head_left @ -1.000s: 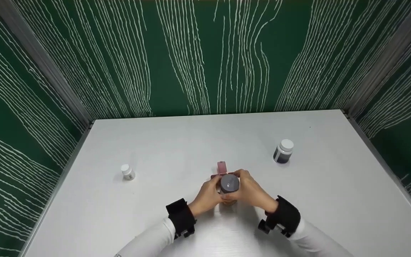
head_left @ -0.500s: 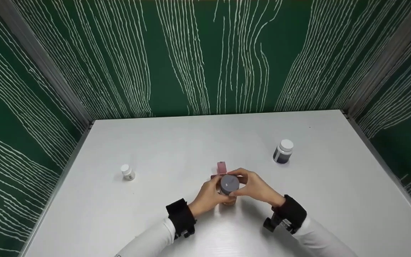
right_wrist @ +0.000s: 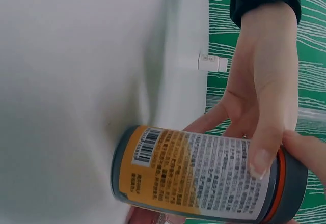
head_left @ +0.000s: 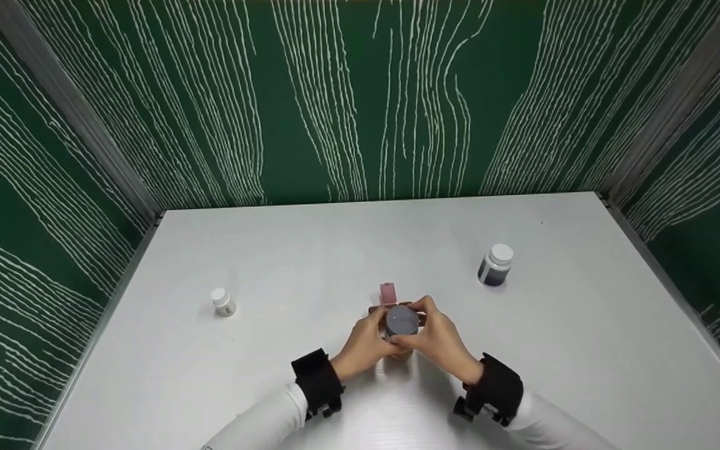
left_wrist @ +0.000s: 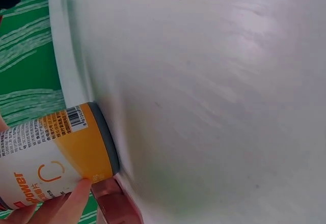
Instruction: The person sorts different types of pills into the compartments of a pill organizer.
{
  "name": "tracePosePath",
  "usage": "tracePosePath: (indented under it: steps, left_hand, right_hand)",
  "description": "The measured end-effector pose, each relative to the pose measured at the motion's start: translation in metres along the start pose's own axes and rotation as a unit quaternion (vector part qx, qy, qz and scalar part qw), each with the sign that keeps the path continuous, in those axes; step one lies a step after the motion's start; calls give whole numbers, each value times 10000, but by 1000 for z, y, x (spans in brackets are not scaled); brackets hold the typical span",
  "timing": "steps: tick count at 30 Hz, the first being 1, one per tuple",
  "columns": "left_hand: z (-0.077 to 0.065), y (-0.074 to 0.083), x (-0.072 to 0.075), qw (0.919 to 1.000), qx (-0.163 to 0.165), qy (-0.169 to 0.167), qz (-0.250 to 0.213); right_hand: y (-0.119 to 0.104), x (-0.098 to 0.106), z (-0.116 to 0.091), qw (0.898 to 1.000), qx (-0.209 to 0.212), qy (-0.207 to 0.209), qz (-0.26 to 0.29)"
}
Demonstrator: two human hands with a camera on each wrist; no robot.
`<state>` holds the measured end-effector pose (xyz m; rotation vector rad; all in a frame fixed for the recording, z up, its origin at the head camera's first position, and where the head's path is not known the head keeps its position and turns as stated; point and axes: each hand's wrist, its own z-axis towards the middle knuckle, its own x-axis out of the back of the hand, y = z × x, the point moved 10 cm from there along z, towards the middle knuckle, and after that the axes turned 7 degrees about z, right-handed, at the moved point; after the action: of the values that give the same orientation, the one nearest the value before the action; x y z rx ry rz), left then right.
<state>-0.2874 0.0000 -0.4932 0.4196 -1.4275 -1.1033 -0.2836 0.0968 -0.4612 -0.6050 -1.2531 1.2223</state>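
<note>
In the head view, an upright supplement canister (head_left: 400, 354) is held on the white table (head_left: 304, 250) between two hands, its grey lid (head_left: 402, 319) facing the camera. The body is gripped from the left by the left hand (head_left: 363, 344), while the right hand (head_left: 436, 337) is curled round the lid. Just beyond, a pink-and-red item (head_left: 387, 292) is partly hidden; a small white bottle (head_left: 224, 305) and a purple-labelled white bottle (head_left: 494, 269) are seen well apart. In the left wrist view, the orange-and-white label (left_wrist: 48, 168) is pressed by left fingertips near the grey base rim (left_wrist: 108, 137) — whether that base touches the table cannot be told. In the right wrist view, the body is clamped by the left thumb (right_wrist: 261, 158) high on the label, and the lid is touched by a right finger (right_wrist: 308, 152). The key relation appears to be the vertical long axis: lid nearer the right hand, body nearer the left.
</note>
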Motion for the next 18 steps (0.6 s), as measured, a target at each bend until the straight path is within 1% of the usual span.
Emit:
tracePosePath:
  steps: [2, 4, 5, 8, 10, 12, 13, 16, 18]
  left_hand:
    - [0, 0, 0, 10000, -35, -21, 11]
    - [0, 0, -1, 10000, -51, -53, 22]
    - [0, 0, -1, 9999, -71, -60, 41]
    - [-1, 0, -1, 9999, -109, -91, 62]
    - [-1, 0, -1, 9998, -104, -115, 81]
    - [-2, -1, -1, 9998, -91, -137, 61]
    - [-2, -1, -1, 9998, -80, -158, 25]
    - [-4, 0, 2, 9996, -148, -222, -114]
    - [-8, 0, 4, 9992, -156, -291, -219]
  right_hand:
    - [1, -3, 0, 9996, -31, -228, 136]
    - [3, -9, 0, 9969, -22, -682, 392]
    - [5, -11, -1, 9938, -47, -958, 559]
    - [12, -20, -6, 9774, -125, -1811, 1083]
    - [19, -23, -9, 9664, -259, -2172, 1347]
    - [26, -24, -10, 9614, -338, -2317, 1446]
    - [30, -25, -10, 9610, -361, -2317, 1467]
    - [37, -27, -9, 9652, -316, -2210, 1358]
    - [38, -28, -6, 9699, -226, -2077, 1251]
